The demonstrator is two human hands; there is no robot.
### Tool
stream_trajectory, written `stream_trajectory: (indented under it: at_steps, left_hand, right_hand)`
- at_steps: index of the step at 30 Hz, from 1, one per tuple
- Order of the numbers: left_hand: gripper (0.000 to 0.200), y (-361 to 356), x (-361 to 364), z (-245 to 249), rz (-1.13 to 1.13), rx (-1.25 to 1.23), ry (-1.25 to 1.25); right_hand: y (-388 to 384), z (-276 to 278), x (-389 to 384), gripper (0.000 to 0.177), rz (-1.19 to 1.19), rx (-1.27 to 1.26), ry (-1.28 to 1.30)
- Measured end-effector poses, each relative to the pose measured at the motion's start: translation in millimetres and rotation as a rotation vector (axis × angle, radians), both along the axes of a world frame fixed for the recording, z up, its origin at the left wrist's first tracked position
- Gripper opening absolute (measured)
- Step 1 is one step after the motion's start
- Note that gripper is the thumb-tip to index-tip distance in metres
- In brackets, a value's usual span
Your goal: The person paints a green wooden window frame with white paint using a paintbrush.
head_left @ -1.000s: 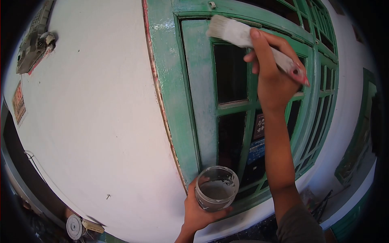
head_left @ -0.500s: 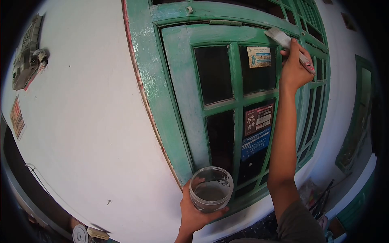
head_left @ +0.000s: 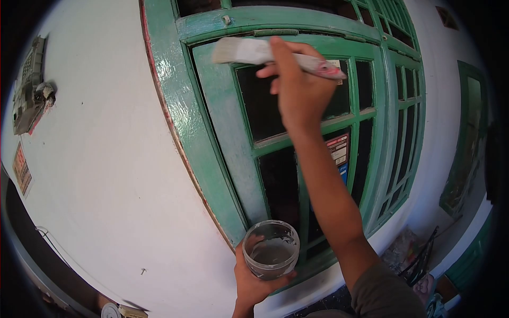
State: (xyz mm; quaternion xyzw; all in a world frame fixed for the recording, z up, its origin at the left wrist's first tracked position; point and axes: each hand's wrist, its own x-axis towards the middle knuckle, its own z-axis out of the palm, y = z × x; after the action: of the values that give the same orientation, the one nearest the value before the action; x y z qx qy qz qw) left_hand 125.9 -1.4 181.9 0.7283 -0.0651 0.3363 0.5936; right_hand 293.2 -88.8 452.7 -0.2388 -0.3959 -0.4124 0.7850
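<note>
My right hand [head_left: 302,85] grips a paintbrush [head_left: 254,51] by its handle, which has a pinkish-red patch near the end. The pale bristles point left, over the upper left corner of a green window sash [head_left: 220,111] with dark panes. Lower down, my left hand [head_left: 254,281] is wrapped around a clear round tub [head_left: 271,249] from below and the left side. Greyish liquid lies in the tub, and whitish smears mark its inner wall. My right forearm hides part of the panes and stickers.
Left of the green frame [head_left: 183,100] stretches a white wall [head_left: 116,169] with an electric meter box [head_left: 31,85] and a small nail [head_left: 143,271]. Another green-framed window [head_left: 466,138] is at the right. Assorted items [head_left: 419,259] lie on the floor below it.
My right hand has swept left with the paintbrush, from the sash's upper right to its upper left corner. The view has shifted slightly. My left hand still holds the tub.
</note>
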Motion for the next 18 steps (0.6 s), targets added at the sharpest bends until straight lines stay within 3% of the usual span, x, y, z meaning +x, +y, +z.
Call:
stream_trajectory:
  at_steps: [1,9,12,17,18]
  left_hand:
    - [0.106,-0.5,-0.4,0.2,-0.005,-0.015,-0.004]
    - [0.105,-0.3,-0.8,1.4,-0.039,-0.008,-0.034]
    - [0.105,2.2,0.3,-0.9,-0.039,-0.001,-0.037]
    - [0.105,-1.7,0.5,-1.2,-0.021,-0.045,-0.037]
    - [0.105,-2.0,1.3,-2.6,-0.019,-0.051,-0.038]
  right_hand:
    - [-7.3,-0.2,12.4,0.014,0.014,0.028,0.002]
    - [-113.1,0.0,87.7,0.020,-0.517,0.305,0.214]
    - [-119.6,0.3,86.2,0.016,-0.777,0.274,0.193]
    - [-69.5,-5.6,46.0,0.008,-1.078,-0.064,-0.159]
    - [-54.8,-9.9,29.9,0.007,-0.964,-0.083,-0.203]
